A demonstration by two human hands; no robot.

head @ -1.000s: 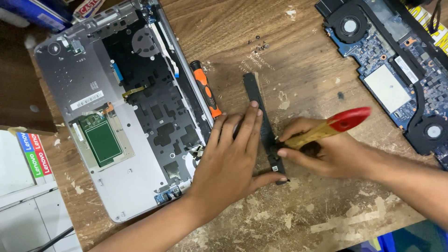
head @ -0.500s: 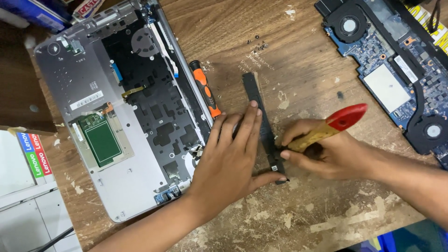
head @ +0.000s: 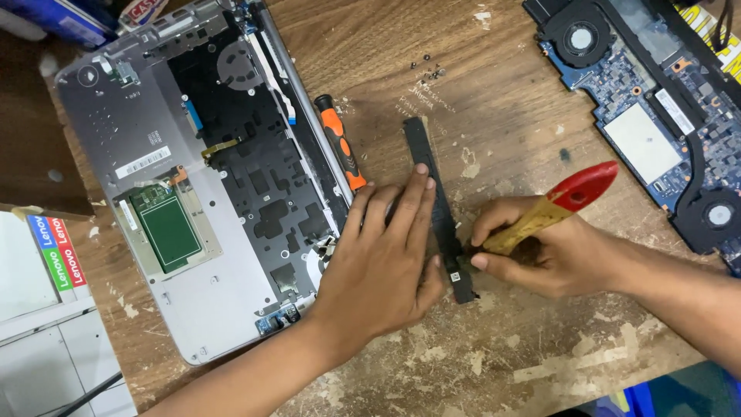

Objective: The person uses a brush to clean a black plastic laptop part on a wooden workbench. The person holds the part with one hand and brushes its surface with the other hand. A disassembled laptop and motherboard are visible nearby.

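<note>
Since the earlier frame, little has moved; only the brush handle tilts slightly. From the left: an opened laptop shell [head: 193, 193], an orange screwdriver [head: 341, 150], then the left hand [head: 382, 262] pressed flat, fingers open, on a black strip [head: 432, 193] lying on the wooden table [head: 502, 100]. Right hand [head: 540, 247] grips a red-tipped brush [head: 552, 208]. A circuit board [head: 656, 116] lies far right.

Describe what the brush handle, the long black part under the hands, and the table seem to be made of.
Brush handle: probably wood, pale grain with a glossy red-painted end. Long black part: likely matte plastic, dull and even in colour. Table: wood, brown grain with worn, flaking pale patches.
</note>
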